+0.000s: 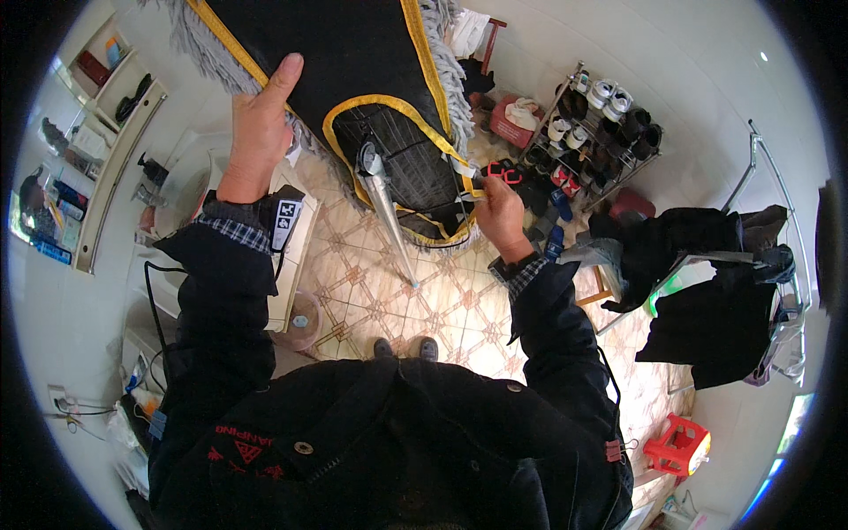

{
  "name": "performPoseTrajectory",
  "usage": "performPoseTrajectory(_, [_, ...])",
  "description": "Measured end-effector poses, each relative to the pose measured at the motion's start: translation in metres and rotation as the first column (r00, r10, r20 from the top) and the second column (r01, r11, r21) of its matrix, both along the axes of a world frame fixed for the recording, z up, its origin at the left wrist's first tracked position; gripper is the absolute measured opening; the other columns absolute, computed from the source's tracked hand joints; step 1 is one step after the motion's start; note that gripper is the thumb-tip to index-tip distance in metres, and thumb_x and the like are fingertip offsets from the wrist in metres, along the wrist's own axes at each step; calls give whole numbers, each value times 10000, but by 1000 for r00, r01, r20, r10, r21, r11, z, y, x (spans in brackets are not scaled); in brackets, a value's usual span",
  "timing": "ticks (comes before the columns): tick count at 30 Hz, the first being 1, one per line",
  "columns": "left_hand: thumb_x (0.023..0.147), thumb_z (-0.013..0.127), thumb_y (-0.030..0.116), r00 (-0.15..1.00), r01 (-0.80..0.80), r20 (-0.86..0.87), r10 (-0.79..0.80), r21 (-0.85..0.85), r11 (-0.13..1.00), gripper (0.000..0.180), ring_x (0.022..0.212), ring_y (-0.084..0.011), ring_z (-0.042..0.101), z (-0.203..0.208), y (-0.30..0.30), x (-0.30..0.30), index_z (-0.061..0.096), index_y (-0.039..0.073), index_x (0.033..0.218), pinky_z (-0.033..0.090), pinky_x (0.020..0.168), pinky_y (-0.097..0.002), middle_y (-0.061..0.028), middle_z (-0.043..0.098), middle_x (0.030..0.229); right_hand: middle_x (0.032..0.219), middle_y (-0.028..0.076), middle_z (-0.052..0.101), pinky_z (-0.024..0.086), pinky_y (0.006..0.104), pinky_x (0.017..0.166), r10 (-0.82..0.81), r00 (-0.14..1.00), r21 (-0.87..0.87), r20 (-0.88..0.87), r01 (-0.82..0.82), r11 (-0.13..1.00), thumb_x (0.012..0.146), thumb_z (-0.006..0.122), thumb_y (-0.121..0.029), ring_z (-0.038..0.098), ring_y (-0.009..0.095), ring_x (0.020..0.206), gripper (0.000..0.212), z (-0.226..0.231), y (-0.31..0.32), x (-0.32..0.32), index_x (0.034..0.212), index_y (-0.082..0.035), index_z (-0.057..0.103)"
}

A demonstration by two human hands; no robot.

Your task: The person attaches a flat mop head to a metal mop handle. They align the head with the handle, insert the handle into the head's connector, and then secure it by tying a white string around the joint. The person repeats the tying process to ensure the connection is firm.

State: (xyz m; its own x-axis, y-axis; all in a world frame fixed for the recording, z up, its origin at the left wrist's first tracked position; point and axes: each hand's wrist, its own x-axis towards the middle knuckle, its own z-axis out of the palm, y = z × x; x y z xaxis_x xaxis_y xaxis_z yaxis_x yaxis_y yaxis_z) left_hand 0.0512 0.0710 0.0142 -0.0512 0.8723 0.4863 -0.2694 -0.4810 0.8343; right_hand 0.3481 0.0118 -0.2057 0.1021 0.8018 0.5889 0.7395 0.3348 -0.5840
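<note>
A large flat mop is held up in front of me, its black backing edged in yellow tape and fringed with grey yarn. My left hand is closed on its left edge, the thumb lying over the backing. My right hand is closed, fingers pinched on a tie strap at the right side of the mop's near end. A yellow-edged opening there shows dark mesh and part of a wire frame. From a joint at this opening, a silver metal pole slants down toward the tiled floor.
A shoe rack with several pairs stands at the far right, with slippers near it. Dark clothes hang on a metal rack at right. A red stool is lower right. A washbasin and mirror shelf line the left.
</note>
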Motion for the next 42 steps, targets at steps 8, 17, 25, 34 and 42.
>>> performPoseTrajectory(8, [877,719,106,998,53,-23,-52,79,995,369,1006,-161,632,-2,8,2,597,62,1223,536,883,-307,-63,637,1168,922,70,650,494,294,760,254,816,-23,-520,-310,950,832,587,77,621,161,855,226,-7,6,-4,1039,-13,577])
performPoseTrajectory(17, [892,709,166,997,11,-77,-15,-50,999,375,1008,-176,639,3,5,-4,582,55,1227,543,872,-304,-71,631,1177,982,-43,596,449,214,843,298,350,-132,-888,-814,566,808,707,46,562,65,917,280,6,1,26,1040,-55,586])
performPoseTrajectory(25, [868,745,188,997,-51,-68,43,-122,991,255,870,-137,653,5,11,-10,664,49,1065,548,789,-280,-53,677,1018,922,-32,621,430,194,753,193,698,-286,-690,-508,813,902,681,-84,524,55,806,208,20,-3,29,1090,0,655])
performPoseTrajectory(34, [852,775,217,988,-156,-30,154,-72,985,180,636,-45,521,2,8,3,660,107,767,415,570,-220,41,603,733,879,152,662,520,376,607,24,998,64,-51,-21,998,787,723,-100,649,352,749,268,8,-41,16,1048,-70,674])
performPoseTrajectory(42, [852,778,236,991,-123,-50,125,31,992,214,570,-34,449,3,-1,17,644,112,740,349,516,-212,75,552,671,812,155,627,509,436,570,-101,988,-79,116,111,991,791,667,-131,637,358,689,379,-64,-55,-29,1147,-45,570])
